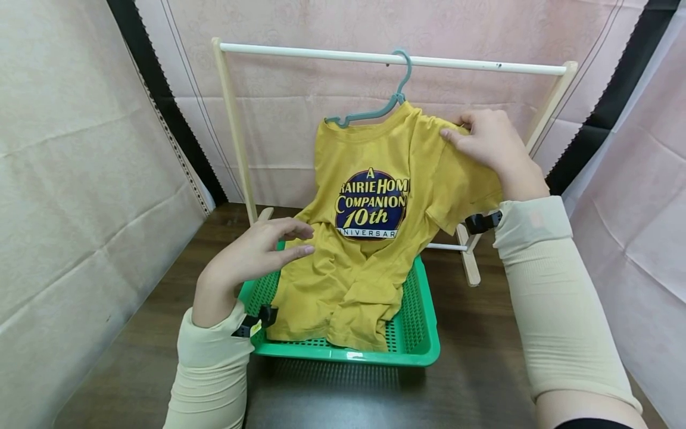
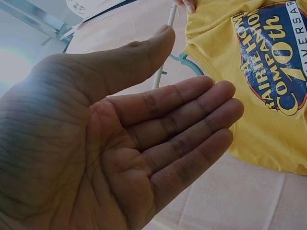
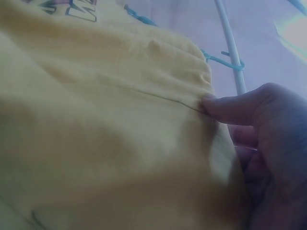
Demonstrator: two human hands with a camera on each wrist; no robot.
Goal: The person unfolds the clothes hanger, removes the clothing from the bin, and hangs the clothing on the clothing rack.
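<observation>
A yellow T-shirt (image 1: 321, 268) with a dark blue round print hangs from a blue-green hanger (image 1: 375, 113), whose hook is over the white bar (image 1: 321, 53) of a rack. One end of the hanger shows bare above the shirt's left-hand shoulder; its other arm is hidden inside the cloth. My right hand (image 1: 490, 143) pinches the shirt at the right-hand shoulder, thumb in front, as the right wrist view also shows. Left of the shirt, my left hand (image 1: 257, 250) is held up with fingers extended and nothing in it; its palm (image 2: 120, 158) faces the left wrist camera.
Under the shirt stands a green plastic basket (image 1: 375, 356) on the dark wooden table (image 1: 471, 369), and the shirt's lower part lies in it. The rack's wooden posts (image 1: 233, 125) rise on both sides. Pale cloth walls (image 1: 96, 149) surround the table.
</observation>
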